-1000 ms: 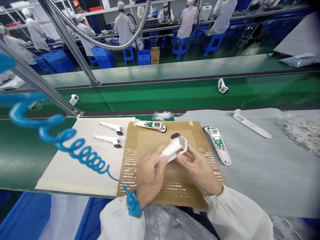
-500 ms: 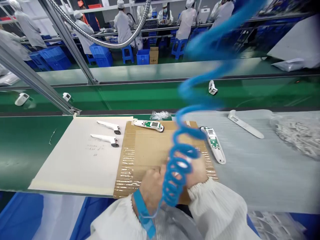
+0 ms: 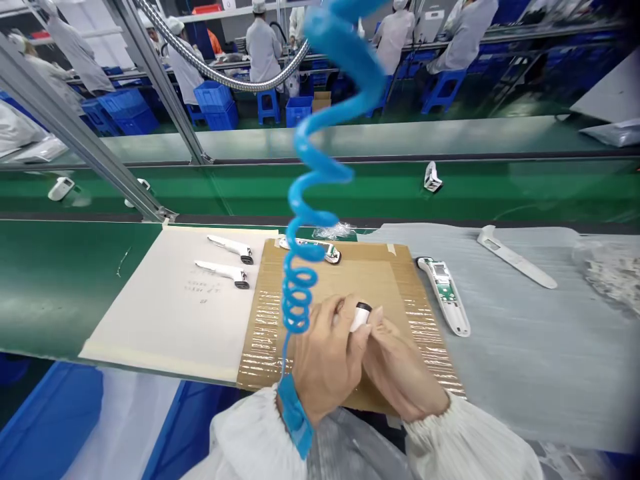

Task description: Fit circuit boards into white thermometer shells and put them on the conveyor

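Above the cardboard sheet (image 3: 365,267), my left hand (image 3: 327,353) and my right hand (image 3: 400,367) meet around a small white device with a black end (image 3: 361,316). Fingers of both hands close on it and hide most of its body. A blue strap (image 3: 295,413) with a coiled blue cord (image 3: 313,160) circles my left wrist. Past the hands, an opened white shell with a green circuit board (image 3: 333,252) lies at the sheet's far edge. Another opened shell with a board (image 3: 446,293) rests just right of the sheet.
Two white handheld devices (image 3: 230,247) (image 3: 223,272) lie on white paper (image 3: 165,307) at left. A long white cover (image 3: 517,257) and a bag of small parts (image 3: 613,273) are at right. Beyond runs a green conveyor (image 3: 310,190); several people work in the background.
The view has shifted, so the table items appear farther right. The coiled cord has swung left, uncovering my hands and the white device between them.
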A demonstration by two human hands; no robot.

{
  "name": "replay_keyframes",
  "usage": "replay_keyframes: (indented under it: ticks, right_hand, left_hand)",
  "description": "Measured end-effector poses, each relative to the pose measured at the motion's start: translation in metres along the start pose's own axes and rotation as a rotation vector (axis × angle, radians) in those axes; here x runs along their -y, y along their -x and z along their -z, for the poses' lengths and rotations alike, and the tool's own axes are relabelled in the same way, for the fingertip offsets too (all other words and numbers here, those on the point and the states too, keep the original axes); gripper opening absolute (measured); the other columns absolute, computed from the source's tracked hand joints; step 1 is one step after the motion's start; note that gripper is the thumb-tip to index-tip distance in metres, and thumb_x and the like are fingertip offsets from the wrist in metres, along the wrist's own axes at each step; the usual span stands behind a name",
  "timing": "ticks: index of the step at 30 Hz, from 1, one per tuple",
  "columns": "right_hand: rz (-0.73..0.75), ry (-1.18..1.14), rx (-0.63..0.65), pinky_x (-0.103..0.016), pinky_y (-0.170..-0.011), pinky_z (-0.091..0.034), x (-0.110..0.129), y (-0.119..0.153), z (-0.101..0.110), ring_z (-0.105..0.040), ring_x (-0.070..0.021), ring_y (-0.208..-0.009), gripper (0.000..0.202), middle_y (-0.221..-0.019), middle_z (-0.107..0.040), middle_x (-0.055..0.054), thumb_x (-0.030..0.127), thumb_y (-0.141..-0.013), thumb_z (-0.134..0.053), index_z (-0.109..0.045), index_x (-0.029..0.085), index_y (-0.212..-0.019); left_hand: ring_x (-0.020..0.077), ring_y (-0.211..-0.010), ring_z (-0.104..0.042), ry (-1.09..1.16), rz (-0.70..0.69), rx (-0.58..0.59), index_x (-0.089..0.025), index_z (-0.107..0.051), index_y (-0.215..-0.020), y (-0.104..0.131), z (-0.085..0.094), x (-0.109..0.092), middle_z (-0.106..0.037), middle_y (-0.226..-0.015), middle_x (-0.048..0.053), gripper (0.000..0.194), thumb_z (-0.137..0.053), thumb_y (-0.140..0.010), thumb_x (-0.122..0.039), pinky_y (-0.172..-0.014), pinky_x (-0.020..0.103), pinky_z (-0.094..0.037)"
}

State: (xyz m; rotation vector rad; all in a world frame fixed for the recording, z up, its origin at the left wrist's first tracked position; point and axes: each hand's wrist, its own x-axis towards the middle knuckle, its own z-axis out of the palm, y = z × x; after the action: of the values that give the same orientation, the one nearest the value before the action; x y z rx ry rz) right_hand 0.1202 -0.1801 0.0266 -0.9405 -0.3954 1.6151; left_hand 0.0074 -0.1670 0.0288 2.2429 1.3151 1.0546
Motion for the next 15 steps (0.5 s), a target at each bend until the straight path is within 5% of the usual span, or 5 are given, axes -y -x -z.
replay_keyframes:
  ticks: [4, 9, 12, 13, 15]
  right_hand:
    - [0.03, 0.009, -0.051, -0.045, -0.103, -0.055, -0.002, -0.002, -0.004, -0.06, -0.0314, -0.123, 0.042, -0.121, -0.07, -0.008, 0.055, -0.073, -0.083, -0.074, 0.025, -0.102]
    - [0.085, 0.175, -0.001, -0.048, -0.106, -0.052, 0.016, -0.002, 0.005, -0.057, -0.032, -0.127, 0.041, -0.128, -0.068, -0.008, 0.061, -0.084, -0.069, -0.073, 0.026, -0.103]
    - [0.115, 0.54, -0.062, -0.053, -0.114, -0.043, 0.033, -0.001, 0.022, -0.06, -0.0313, -0.123, 0.045, -0.129, -0.068, -0.007, 0.061, -0.085, -0.068, -0.068, 0.031, -0.119]
    - [0.137, 0.682, -0.091, -0.055, -0.115, -0.04, 0.039, -0.003, 0.028, -0.062, -0.0321, -0.12, 0.047, -0.128, -0.069, -0.007, 0.062, -0.084, -0.069, -0.068, 0.031, -0.12]
    - [0.209, 0.911, -0.11, -0.058, -0.112, -0.04, 0.049, -0.01, 0.035, -0.064, -0.0344, -0.115, 0.049, -0.123, -0.071, -0.009, 0.065, -0.081, -0.069, -0.07, 0.03, -0.115]
  left_hand:
    - [0.0273, -0.128, -0.056, 0.045, -0.002, -0.025, -0.023, -0.051, -0.139, 0.004, -0.005, 0.004, -0.061, -0.136, 0.012, 0.039, -0.042, -0.104, -0.035, -0.103, 0.044, -0.048]
    - [0.0269, -0.114, -0.065, 0.188, 0.034, 0.395, -0.026, -0.055, -0.139, -0.015, 0.039, 0.034, -0.066, -0.131, 0.008, 0.044, -0.057, -0.098, -0.04, -0.095, 0.042, -0.053]
    - [0.0198, -0.077, -0.07, 0.406, 0.137, 0.717, -0.021, -0.07, -0.118, -0.063, 0.086, 0.062, -0.075, -0.091, 0.006, 0.031, -0.055, -0.098, -0.041, -0.069, 0.03, -0.053]
    - [0.0183, -0.067, -0.067, 0.396, 0.168, 0.722, -0.019, -0.07, -0.116, -0.085, 0.098, 0.073, -0.074, -0.081, 0.006, 0.033, -0.056, -0.097, -0.043, -0.061, 0.027, -0.05]
    - [0.0144, -0.053, -0.059, 0.271, 0.253, 0.535, -0.013, -0.071, -0.101, -0.134, 0.112, 0.095, -0.072, -0.076, 0.008, 0.028, -0.06, -0.095, -0.038, -0.053, 0.025, -0.043]
